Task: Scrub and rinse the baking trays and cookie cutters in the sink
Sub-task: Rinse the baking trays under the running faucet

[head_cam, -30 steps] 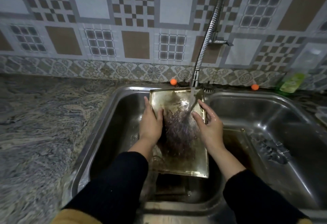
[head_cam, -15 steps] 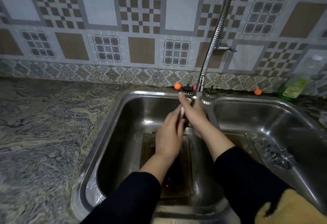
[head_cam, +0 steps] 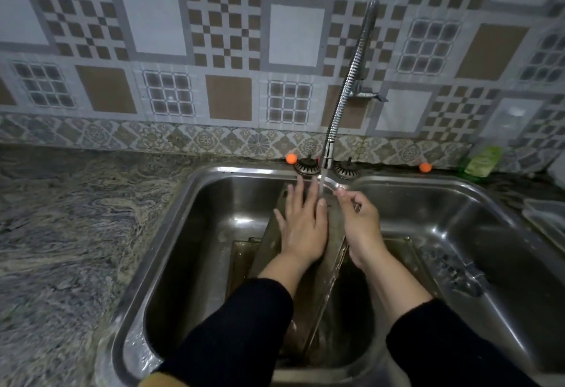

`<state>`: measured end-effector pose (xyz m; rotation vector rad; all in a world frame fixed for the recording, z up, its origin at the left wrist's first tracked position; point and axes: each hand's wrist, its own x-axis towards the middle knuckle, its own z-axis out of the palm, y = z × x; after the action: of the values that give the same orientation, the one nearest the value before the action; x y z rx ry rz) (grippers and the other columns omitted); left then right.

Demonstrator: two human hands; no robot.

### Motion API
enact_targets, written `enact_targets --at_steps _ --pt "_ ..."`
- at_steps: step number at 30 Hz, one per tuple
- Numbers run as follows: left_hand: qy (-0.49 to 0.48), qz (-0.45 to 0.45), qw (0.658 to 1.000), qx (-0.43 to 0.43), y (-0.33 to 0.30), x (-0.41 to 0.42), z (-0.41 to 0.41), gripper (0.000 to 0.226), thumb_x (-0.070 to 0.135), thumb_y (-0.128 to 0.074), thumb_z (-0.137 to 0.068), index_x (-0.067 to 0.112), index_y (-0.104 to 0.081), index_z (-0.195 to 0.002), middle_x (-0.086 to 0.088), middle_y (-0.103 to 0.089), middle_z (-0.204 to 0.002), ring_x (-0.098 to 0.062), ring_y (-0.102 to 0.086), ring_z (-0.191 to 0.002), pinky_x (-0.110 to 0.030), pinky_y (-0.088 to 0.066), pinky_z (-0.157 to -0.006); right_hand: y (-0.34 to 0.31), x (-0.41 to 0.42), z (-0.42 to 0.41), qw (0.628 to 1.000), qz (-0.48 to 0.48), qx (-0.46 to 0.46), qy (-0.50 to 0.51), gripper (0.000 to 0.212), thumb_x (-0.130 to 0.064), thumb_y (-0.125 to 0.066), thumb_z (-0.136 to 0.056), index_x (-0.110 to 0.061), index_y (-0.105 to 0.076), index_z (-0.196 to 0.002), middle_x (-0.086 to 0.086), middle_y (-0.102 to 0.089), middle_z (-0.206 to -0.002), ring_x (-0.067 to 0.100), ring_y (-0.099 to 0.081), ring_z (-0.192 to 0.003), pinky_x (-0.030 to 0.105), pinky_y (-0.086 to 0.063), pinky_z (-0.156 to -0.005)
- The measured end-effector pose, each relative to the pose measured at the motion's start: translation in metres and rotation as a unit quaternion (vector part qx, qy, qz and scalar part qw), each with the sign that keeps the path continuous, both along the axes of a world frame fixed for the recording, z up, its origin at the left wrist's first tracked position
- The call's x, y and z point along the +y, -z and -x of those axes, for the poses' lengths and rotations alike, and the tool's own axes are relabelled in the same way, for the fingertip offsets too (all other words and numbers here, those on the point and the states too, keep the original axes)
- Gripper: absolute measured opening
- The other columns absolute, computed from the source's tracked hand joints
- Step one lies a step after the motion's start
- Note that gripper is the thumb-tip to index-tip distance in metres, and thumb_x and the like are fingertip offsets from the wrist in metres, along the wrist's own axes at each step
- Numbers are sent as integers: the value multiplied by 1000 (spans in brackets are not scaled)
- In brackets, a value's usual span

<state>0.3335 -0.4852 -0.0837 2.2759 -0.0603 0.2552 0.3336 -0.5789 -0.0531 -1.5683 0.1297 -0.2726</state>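
A metal baking tray (head_cam: 334, 230) stands tilted in the left basin of the steel sink (head_cam: 183, 234), its top edge up under the tap. My left hand (head_cam: 302, 227) lies flat on its face with the fingers spread. My right hand (head_cam: 357, 221) pinches the tray's top right corner. A thin stream from the spring tap (head_cam: 345, 93) falls between my hands onto the tray. A second dark tray (head_cam: 240, 261) lies on the basin floor, partly hidden. Several small metal pieces (head_cam: 452, 267), too dim to tell as cookie cutters, lie in the right basin.
A marbled stone counter (head_cam: 67, 234) runs along the left of the sink. Two sink strainers (head_cam: 307, 166) and two orange balls (head_cam: 291, 159) sit behind the sink by the tiled wall. A green soap bottle (head_cam: 481, 162) stands at the back right.
A second ago both hands held the tray face up under the water. Half a second ago they met under the tap with a tray lying low. Now a tray stands tilted, held again.
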Motion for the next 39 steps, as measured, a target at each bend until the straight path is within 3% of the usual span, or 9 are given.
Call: enact_targets --at_steps 9,12,18,22,26,28,31,36,39 --pt "-63 35 990 121 39 36 2 55 48 -8 -101 34 8 -151 7 9 -161 -15 7 -148 -50 -1 -120 -27 -26 -11 996 -76 -17 44 11 -30 -57 -94 -25 -64 -86 -8 -67 -96 12 -60 -99 20 -45 -80" --pt "-12 -5 992 127 45 28 20 55 49 -9 -101 36 9 -151 9 16 -160 -12 16 -146 -52 5 -119 -36 -33 -19 990 -112 -20 86 11 -33 -57 -94 -27 -64 -88 -4 -68 -99 20 -62 -106 39 -50 -97" --pt "82 -159 983 -43 14 12 26 68 59 -30 -95 46 15 -146 10 3 -161 -16 5 -148 -45 -4 -121 -56 -46 -32 972 -215 -14 93 12 -32 -56 -94 -28 -61 -105 -2 -64 -116 15 -58 -114 40 -44 -105" --pt "83 -177 962 -193 -8 8 14 74 33 -41 -99 51 15 -144 -2 -26 -157 -29 -33 -140 -48 -46 -101 -82 -56 -35 968 -250 -22 1 42 -41 -65 -85 -19 -60 -120 6 -67 -118 21 -62 -112 46 -47 -100" --pt "42 -99 955 -275 -30 -13 11 66 24 -43 -99 48 -6 -148 -1 -50 -141 -26 -65 -100 -42 -58 -65 -99 -77 -35 982 -167 -46 -69 61 -62 -46 -88 -23 -47 -134 4 -56 -132 21 -54 -119 43 -44 -101" --pt "28 -30 960 -278 -40 -32 10 60 21 -43 -100 45 -17 -148 0 -56 -134 -17 -67 -95 -39 -59 -75 -88 -93 -35 999 -2 -38 -6 61 -66 -36 -89 -31 -41 -139 2 -43 -144 20 -43 -129 45 -34 -108" --pt "59 108 963 -241 -45 -63 14 62 8 -46 -99 39 -25 -149 19 -48 -136 19 -44 -118 -11 -39 -100 -57 -127 -30 980 178 44 80 52 -56 -37 -94 -40 -33 -143 5 -15 -157 31 -24 -141 48 -24 -114" --pt "93 220 964 -117 -31 -110 26 51 21 -38 -103 37 -23 -149 31 -36 -136 29 -35 -115 2 -29 -97 -8 -176 -11 976 180 99 67 60 -37 -52 -95 -30 -26 -149 9 -16 -154 33 -30 -137 44 -29 -110" --pt "108 125 985 -52 -7 -126 27 51 32 -32 -104 36 -12 -151 30 -32 -142 17 -35 -125 -4 -29 -101 16 -205 -3 964 204 153 70 69 -34 -60 -91 -26 -23 -149 7 -16 -152 33 -36 -133 46 -34 -110"
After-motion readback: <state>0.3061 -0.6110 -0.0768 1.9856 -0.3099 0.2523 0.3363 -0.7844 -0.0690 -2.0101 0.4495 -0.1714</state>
